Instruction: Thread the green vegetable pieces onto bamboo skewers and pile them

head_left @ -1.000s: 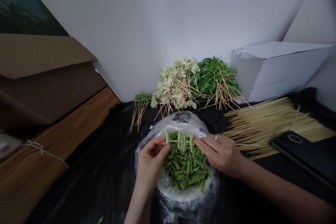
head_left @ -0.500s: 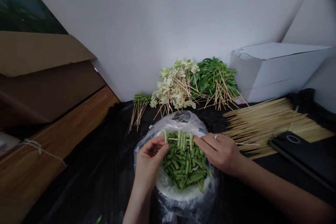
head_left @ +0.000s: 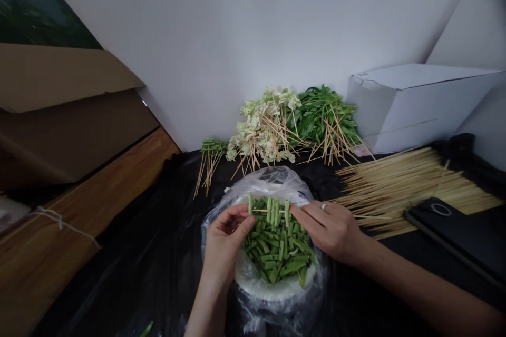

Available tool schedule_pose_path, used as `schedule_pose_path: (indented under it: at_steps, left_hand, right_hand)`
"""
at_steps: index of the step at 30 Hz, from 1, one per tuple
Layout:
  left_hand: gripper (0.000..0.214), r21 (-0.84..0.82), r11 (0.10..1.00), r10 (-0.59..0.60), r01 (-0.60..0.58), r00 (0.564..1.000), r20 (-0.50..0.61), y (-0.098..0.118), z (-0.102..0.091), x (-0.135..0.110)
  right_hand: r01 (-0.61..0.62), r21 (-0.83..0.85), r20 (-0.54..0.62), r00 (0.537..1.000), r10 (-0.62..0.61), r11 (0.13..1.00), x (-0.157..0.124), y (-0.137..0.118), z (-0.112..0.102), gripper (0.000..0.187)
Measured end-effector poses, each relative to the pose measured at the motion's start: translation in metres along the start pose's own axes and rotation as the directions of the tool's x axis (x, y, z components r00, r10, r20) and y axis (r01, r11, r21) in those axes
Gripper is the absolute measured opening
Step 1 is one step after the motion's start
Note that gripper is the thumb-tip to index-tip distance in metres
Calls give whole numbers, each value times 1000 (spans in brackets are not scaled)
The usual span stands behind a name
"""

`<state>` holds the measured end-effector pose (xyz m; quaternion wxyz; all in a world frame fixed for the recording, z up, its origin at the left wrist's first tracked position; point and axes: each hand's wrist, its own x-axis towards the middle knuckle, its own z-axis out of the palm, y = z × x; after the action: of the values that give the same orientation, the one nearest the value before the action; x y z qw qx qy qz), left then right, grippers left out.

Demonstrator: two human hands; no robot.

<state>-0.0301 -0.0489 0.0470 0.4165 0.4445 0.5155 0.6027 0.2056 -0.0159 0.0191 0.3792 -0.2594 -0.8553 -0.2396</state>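
A white bowl (head_left: pixel 276 287) lined with a clear plastic bag holds several cut green bean pieces (head_left: pixel 276 247). Above its far side I hold a thin bamboo skewer (head_left: pixel 259 211) level, with several bean pieces threaded on it. My left hand (head_left: pixel 225 239) pinches the end bean piece on the left. My right hand (head_left: pixel 330 229), with a ring on one finger, pinches the skewer's right end.
Finished skewers lie by the wall: beans (head_left: pixel 209 155), pale cabbage (head_left: pixel 264 129), dark leafy greens (head_left: pixel 324 118). A pile of bare skewers (head_left: pixel 411 181) lies at right beside a black phone (head_left: pixel 454 229). A white box (head_left: pixel 415 100) and cardboard box (head_left: pixel 67 110) flank the black-covered table (head_left: pixel 150 263).
Almost nothing moved. Both hands keep hold of the threaded skewer over the bowl, with only a slight shift of the view.
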Motion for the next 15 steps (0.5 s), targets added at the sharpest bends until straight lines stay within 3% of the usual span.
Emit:
schedule_pose_path:
  at_steps: [15]
  left_hand:
    - [20, -91, 995, -46, 47, 999, 21, 2, 1, -3]
  right_hand:
    - [-4, 2, 7, 1000, 4, 1000, -3, 1, 3, 30]
